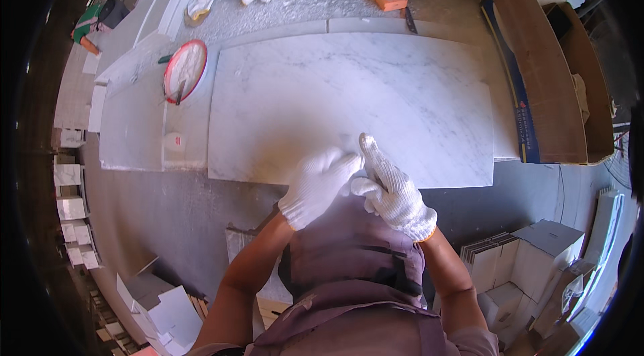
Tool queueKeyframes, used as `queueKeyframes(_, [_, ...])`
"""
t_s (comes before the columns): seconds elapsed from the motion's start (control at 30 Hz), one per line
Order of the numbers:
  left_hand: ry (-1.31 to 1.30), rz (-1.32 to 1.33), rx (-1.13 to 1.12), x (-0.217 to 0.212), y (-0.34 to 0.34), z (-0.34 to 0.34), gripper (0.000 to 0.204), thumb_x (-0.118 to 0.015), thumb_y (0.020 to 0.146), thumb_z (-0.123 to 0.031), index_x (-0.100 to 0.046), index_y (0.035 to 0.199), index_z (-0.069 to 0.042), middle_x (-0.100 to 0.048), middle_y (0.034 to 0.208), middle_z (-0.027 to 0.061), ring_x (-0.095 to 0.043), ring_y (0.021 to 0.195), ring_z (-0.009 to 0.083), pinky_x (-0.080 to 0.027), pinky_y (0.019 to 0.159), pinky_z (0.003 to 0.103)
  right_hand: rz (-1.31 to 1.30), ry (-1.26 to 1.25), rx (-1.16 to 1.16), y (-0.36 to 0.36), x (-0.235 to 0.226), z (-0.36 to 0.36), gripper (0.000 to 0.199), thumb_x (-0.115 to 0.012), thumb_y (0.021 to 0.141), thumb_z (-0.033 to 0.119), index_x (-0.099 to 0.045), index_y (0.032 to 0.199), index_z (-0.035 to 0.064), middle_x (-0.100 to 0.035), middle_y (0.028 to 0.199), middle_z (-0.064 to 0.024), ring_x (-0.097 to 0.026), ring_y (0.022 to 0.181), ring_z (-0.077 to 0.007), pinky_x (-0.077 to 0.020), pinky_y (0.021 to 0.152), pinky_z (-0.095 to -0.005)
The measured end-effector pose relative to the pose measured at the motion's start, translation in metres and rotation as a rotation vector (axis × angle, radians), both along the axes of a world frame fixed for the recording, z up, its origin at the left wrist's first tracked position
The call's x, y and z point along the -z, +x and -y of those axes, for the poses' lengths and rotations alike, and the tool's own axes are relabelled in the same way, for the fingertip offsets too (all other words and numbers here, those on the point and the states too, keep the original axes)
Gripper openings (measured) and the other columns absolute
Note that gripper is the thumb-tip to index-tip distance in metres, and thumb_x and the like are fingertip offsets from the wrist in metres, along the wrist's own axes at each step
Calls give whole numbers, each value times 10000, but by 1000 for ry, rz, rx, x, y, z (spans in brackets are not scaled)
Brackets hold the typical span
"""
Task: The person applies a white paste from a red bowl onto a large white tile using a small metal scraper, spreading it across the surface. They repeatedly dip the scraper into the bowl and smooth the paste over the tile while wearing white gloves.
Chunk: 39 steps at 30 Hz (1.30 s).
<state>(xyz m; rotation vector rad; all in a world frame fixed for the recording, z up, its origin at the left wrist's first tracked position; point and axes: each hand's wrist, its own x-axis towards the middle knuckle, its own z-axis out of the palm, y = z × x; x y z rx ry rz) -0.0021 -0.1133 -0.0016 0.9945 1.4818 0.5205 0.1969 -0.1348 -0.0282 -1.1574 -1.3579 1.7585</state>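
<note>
Single head-worn fisheye view, left lens of a side-by-side pair, facing steeply down and slightly forward from above the wearer's torso (352,299), left hand (320,183) and right hand (396,196) near centre, marble-patterned slab (355,84) close beyond, straight edges bending outward.

Gloved left hand (320,183), gloved right hand (396,196) close beside, veined slab (362,88)

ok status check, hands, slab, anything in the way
Left hand and right hand gloved, close together, grip unclear. Veined white slab flat, near edge by hands. Beside it, not on it: red-rimmed bowl left, open carton right.
</note>
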Motion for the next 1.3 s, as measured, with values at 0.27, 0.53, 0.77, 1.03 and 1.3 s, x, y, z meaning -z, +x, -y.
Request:
queueKeyframes(0.27, [183,-175,488,-3,1,-36,244,-717,1078,-225,-755,1178,-6,-797,1052,98,-726,955,120,-586,880,307,554,798,153,34,13,-11,593,-611,948,-117,-635,1514,59,-723,976,-66,-680,757,-156,-568,630,-317])
queueKeyframes(0.53, [794,-463,423,11,-3,-87,235,-671,1084,-278,-764,1237,-127,-785,1041,136,-747,931,302,-580,838,430,506,277,888,108,76,-51,333,-590,1135,138,-705,1408,-14,-554,778,54,-438,565,-8,-349,489,-210])
queueKeyframes(0.77, [659,-403,528,17,-2,-93,470,-698,1052,-476,-745,844,-57,-742,859,178,-709,787,384,-536,732,502,672,449,828,116,96,-48,329,-592,1130,137,-718,1404,4,-570,807,46,-440,561,-3,-333,484,-211])
queueKeyframes(1.03, [723,-297,498,27,-10,-70,397,-659,1078,-449,-801,1042,-79,-782,1003,160,-743,910,397,-574,827,509,625,279,838,106,73,-48,343,-622,1095,123,-739,1393,-2,-690,996,-63,-578,699,-103,-486,615,-287])
queueKeyframes(1.3, [657,-241,459,33,-35,-41,325,-677,1079,-394,-798,1168,-106,-785,1106,145,-746,1012,360,-573,896,480,616,372,836,111,89,-49,386,-526,1150,159,-682,1479,32,-479,831,41,-403,587,-20,-326,494,-219])
